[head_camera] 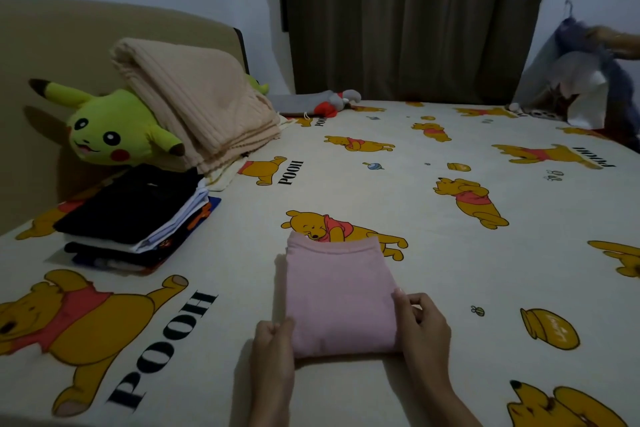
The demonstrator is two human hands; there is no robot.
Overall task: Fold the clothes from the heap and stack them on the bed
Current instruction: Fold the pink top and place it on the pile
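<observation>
A folded pink garment lies flat on the bed, its waistband pointing away from me. My left hand grips its near left corner, thumb on top. My right hand holds its near right edge with curled fingers. A stack of folded clothes, black on top with white and dark pieces beneath, sits on the bed to the left. At the far right edge a heap of clothes, blue and white, looks blurred.
A yellow plush toy lies near the headboard under a folded beige blanket. A grey and red soft toy lies at the far side. Dark curtains hang behind. The sheet carries a cartoon bear print.
</observation>
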